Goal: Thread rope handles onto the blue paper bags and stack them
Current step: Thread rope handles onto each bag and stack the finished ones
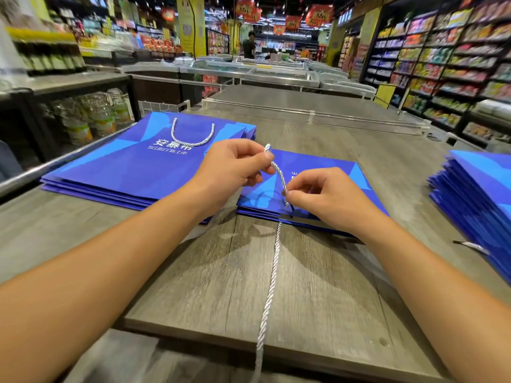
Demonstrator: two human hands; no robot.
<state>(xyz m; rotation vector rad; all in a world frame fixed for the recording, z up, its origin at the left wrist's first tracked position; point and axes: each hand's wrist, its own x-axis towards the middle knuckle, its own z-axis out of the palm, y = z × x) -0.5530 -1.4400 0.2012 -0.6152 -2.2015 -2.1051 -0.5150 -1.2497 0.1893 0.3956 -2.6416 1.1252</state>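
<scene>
Head view: both hands' fingers pinch twisted white rope (pixel 279 172), left hand (pixel 235 167), right hand (pixel 326 197), over flat blue bag (pixel 318 167).

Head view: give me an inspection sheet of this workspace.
Surface: grey wood-grain table.
Job's things: flat blue paper bag under the hands; silver twisted rope running from its near edge towards the camera; stack of finished blue bags on the left, top one with handle; pile of blue bags on the right.
Clutter: nothing seen.
Grippers: left hand and right hand both pinch the rope.
Cables: nothing seen.
Surroundings: supermarket shelves, freezers, a person far off.
</scene>
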